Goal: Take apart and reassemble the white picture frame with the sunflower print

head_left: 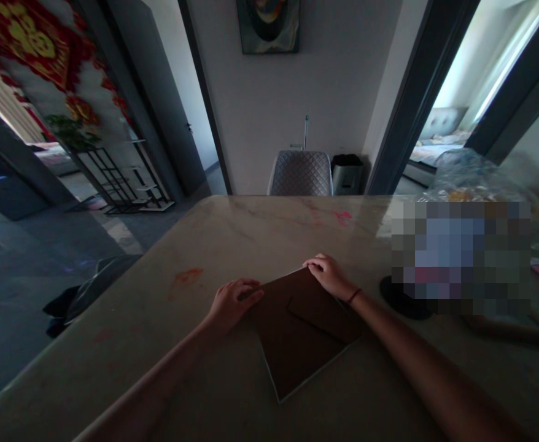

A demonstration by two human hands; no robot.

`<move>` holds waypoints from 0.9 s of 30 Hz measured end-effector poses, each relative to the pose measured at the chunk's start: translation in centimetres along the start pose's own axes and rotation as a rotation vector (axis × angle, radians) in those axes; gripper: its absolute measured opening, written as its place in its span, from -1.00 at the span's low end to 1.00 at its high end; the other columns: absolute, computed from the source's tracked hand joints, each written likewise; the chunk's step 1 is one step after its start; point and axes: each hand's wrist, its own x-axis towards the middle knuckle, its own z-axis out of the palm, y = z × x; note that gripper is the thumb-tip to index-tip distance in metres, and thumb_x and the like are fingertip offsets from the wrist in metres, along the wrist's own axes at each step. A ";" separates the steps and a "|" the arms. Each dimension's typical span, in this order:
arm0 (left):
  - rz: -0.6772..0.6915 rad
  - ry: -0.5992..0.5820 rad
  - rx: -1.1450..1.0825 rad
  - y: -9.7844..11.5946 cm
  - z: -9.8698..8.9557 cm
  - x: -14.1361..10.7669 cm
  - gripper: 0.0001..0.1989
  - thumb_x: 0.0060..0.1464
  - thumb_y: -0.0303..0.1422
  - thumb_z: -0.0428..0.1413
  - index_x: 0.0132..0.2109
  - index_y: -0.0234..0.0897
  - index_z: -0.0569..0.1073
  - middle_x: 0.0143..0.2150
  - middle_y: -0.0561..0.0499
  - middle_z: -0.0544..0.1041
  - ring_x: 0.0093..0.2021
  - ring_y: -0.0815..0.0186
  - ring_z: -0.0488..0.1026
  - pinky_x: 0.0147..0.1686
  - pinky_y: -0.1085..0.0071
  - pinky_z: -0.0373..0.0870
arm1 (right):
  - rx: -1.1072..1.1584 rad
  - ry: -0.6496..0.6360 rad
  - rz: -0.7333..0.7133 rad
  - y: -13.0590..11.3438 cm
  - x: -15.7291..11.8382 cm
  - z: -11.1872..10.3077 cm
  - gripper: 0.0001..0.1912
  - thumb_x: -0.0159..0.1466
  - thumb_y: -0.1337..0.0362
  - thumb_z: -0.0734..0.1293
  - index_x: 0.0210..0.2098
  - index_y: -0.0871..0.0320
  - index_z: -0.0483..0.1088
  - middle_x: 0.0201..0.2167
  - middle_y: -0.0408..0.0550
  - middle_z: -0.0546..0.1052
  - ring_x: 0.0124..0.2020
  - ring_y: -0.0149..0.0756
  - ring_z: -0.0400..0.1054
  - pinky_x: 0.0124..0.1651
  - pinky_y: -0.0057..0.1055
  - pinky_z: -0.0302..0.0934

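A picture frame [297, 350] lies on the table with its brown backing up and a thin pale rim along its edges. A dark bent line on the backing looks like the outline of a stand. My left hand [235, 301] grips the far left corner, thumb and fingers closed at the edge. At the far edge, toward the right corner, my right hand [327, 272] pinches the frame between thumb and curled fingers. A dark band circles the right wrist. The underside of the frame is hidden.
The pale stone-look table [196, 344] has orange and pink stains. On its right are a dark round base [403, 298], a blurred-out patch and clear plastic bags [476, 172]. A quilted chair [301, 174] and a bin [347, 175] stand beyond the far edge.
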 end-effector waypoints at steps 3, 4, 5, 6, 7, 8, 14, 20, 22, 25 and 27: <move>-0.006 0.010 -0.028 -0.1 0.0 0.0 -0.66 -0.03 -0.06 0.00 -0.34 -0.17 0.54 -0.12 -0.02 0.52 -0.14 0.17 0.43 -0.08 0.27 0.27 | 0.011 -0.019 0.054 -0.1 0.1 -0.1 -0.74 0.17 0.38 0.16 -0.39 0.16 0.49 -0.38 -0.02 0.49 -0.29 -0.31 0.37 -0.15 -0.34 0.21; -0.006 0.011 -0.040 -0.1 0.0 0.0 -0.66 -0.03 -0.07 0.01 -0.32 -0.18 0.54 -0.13 -0.02 0.52 -0.15 0.18 0.43 -0.09 0.28 0.28 | 0.023 -0.027 0.076 -0.1 0.1 -0.1 -0.74 0.17 0.38 0.16 -0.40 0.16 0.49 -0.38 -0.02 0.50 -0.30 -0.30 0.38 -0.15 -0.35 0.21; -0.007 0.013 -0.050 -0.1 0.1 0.0 -0.66 -0.03 -0.07 0.01 -0.31 -0.18 0.54 -0.13 -0.02 0.53 -0.16 0.18 0.44 -0.10 0.29 0.29 | 0.035 -0.034 0.095 -0.1 0.2 -0.1 -0.74 0.17 0.37 0.16 -0.40 0.17 0.49 -0.39 -0.02 0.50 -0.30 -0.30 0.38 -0.15 -0.35 0.21; -0.010 0.014 -0.058 -0.2 0.1 0.0 -0.66 -0.04 -0.07 0.02 -0.30 -0.18 0.54 -0.13 -0.02 0.53 -0.16 0.18 0.44 -0.11 0.30 0.29 | 0.045 -0.037 0.111 -0.1 0.3 -0.1 -0.74 0.17 0.37 0.16 -0.41 0.17 0.49 -0.39 -0.02 0.51 -0.30 -0.30 0.38 -0.16 -0.36 0.21; -0.013 0.012 -0.068 -0.2 0.1 0.0 -0.66 -0.04 -0.07 0.02 -0.30 -0.18 0.54 -0.13 -0.02 0.53 -0.16 0.18 0.44 -0.12 0.30 0.30 | 0.051 -0.036 0.123 -0.1 0.4 -0.1 -0.74 0.16 0.37 0.16 -0.43 0.16 0.49 -0.39 -0.03 0.51 -0.29 -0.30 0.39 -0.16 -0.36 0.21; -0.015 0.010 -0.079 -0.2 0.2 0.0 -0.67 -0.04 -0.07 0.03 -0.31 -0.18 0.54 -0.13 -0.02 0.53 -0.16 0.19 0.44 -0.13 0.31 0.31 | 0.053 -0.035 0.130 -0.1 0.4 -0.1 -0.74 0.16 0.38 0.16 -0.44 0.15 0.48 -0.39 -0.03 0.52 -0.29 -0.29 0.39 -0.16 -0.36 0.21; -0.011 0.015 -0.131 0.0 0.3 0.0 -0.70 -0.06 -0.09 0.05 -0.38 -0.17 0.55 -0.15 -0.01 0.53 -0.16 0.17 0.43 -0.12 0.28 0.31 | 0.046 -0.035 0.144 0.2 0.6 -0.2 -0.75 0.14 0.38 0.16 -0.49 0.15 0.46 -0.41 -0.04 0.52 -0.30 -0.29 0.37 -0.17 -0.36 0.20; -0.069 0.034 -0.258 -0.3 0.5 0.0 -0.63 -0.04 -0.07 0.02 -0.26 -0.24 0.52 -0.27 -0.02 0.56 -0.23 0.19 0.46 -0.25 0.34 0.36 | 0.085 -0.054 0.120 0.2 0.2 -0.8 -0.73 0.20 0.32 0.13 -0.46 0.17 0.45 -0.39 -0.03 0.49 -0.29 -0.32 0.36 -0.17 -0.38 0.20; -0.104 0.049 -0.263 -0.4 0.7 0.0 -0.62 -0.03 -0.06 0.01 -0.27 -0.26 0.51 -0.31 -0.02 0.56 -0.26 0.18 0.47 -0.29 0.36 0.37 | 0.129 -0.064 0.090 0.0 -0.1 -1.0 -0.71 0.23 0.28 0.12 -0.42 0.16 0.45 -0.36 -0.04 0.49 -0.25 -0.33 0.36 -0.12 -0.38 0.18; -0.121 0.075 -0.244 -0.5 0.8 0.0 -0.62 -0.04 -0.05 0.01 -0.29 -0.26 0.50 -0.29 -0.02 0.56 -0.24 0.18 0.47 -0.27 0.35 0.36 | 0.192 -0.081 0.044 -0.4 -0.4 -1.1 -0.76 0.20 0.18 0.19 -0.36 0.16 0.44 -0.35 -0.06 0.48 -0.28 -0.33 0.35 -0.17 -0.38 0.20; -0.117 0.099 -0.249 -0.6 1.0 0.0 -0.62 -0.03 -0.05 0.00 -0.28 -0.25 0.49 -0.27 -0.03 0.55 -0.23 0.18 0.47 -0.23 0.34 0.36 | 0.196 -0.080 0.054 -0.5 -0.6 -1.2 -0.77 0.15 0.15 0.25 -0.38 0.17 0.44 -0.40 -0.07 0.46 -0.36 -0.35 0.33 -0.27 -0.40 0.21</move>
